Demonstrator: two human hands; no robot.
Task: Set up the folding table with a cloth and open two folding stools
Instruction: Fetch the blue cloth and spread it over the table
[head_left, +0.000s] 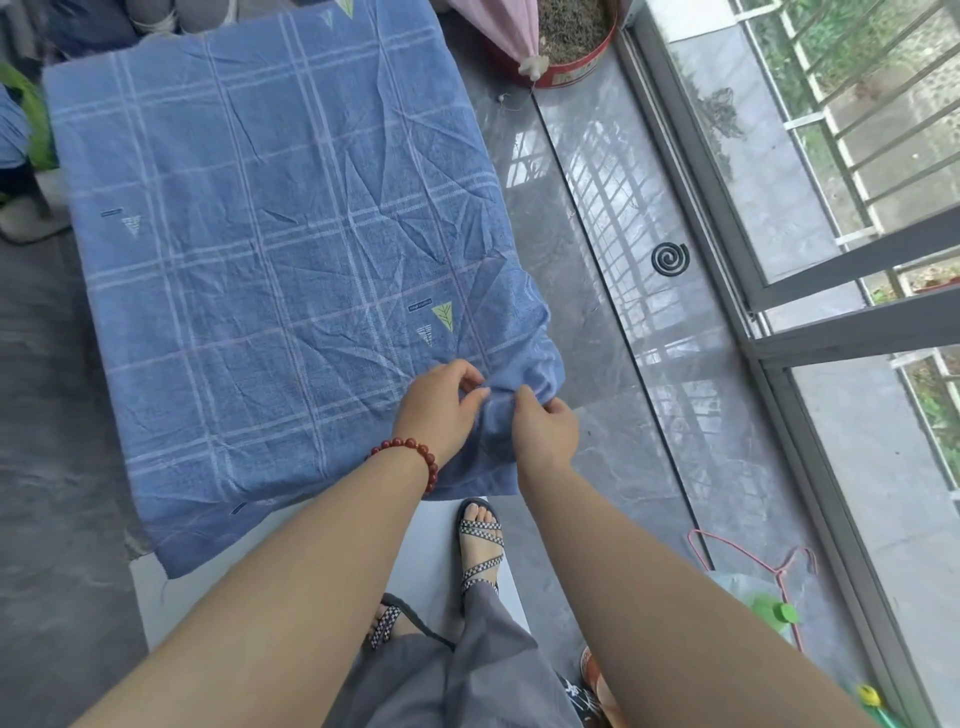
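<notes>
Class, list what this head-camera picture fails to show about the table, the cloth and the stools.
- Table: head view, wholly covered by the cloth; top and legs hidden.
- Cloth corner: head view, pinched between left hand and right hand; its edge is hidden by the fingers.
- Cloth's far edge: cut off by the picture's top.
- Stools: none in view.

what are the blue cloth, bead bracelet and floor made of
The blue checked cloth looks like matte woven fabric, probably cotton: it holds sharp creases and bunches softly where the left hand and right hand pinch its corner. The bead bracelet has glossy dark red beads, perhaps stone, glass or resin; cannot tell. The floor looks like polished grey marble-look tile, mirroring the window bars.
</notes>
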